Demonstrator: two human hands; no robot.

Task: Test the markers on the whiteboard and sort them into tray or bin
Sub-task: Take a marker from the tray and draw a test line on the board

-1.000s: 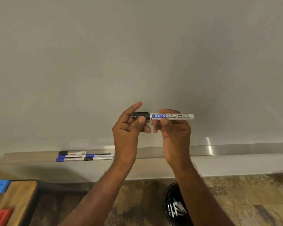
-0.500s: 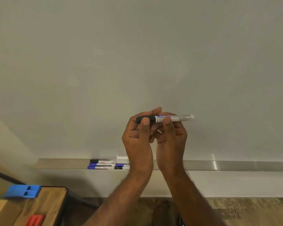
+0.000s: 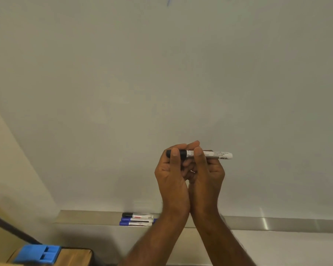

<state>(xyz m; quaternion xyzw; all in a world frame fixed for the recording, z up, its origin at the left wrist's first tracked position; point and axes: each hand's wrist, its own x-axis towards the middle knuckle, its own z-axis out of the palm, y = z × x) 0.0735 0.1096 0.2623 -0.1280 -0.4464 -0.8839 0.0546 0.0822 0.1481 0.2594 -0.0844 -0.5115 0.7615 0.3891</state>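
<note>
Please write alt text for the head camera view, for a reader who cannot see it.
Both hands hold a capped black marker level before a whiteboard: left hand grips the cap, right hand the barrel. Three markers lie on the tray below.

Whiteboard [image 3: 161, 73] smooth, faintly glossy; tray [image 3: 277, 224] brushed metal; marker [image 3: 211, 154] probably plastic; tabletop [image 3: 75, 257] wood.

One head-worn wide-angle view only, so no second view shares anything with it; it faces the whiteboard [image 3: 161, 83] almost square-on from close range, tilted slightly upward; the board fills most of the frame; its tray [image 3: 277, 224] runs below it near the bottom edge; a wooden table [image 3: 75, 256] sits at lower left.
</note>
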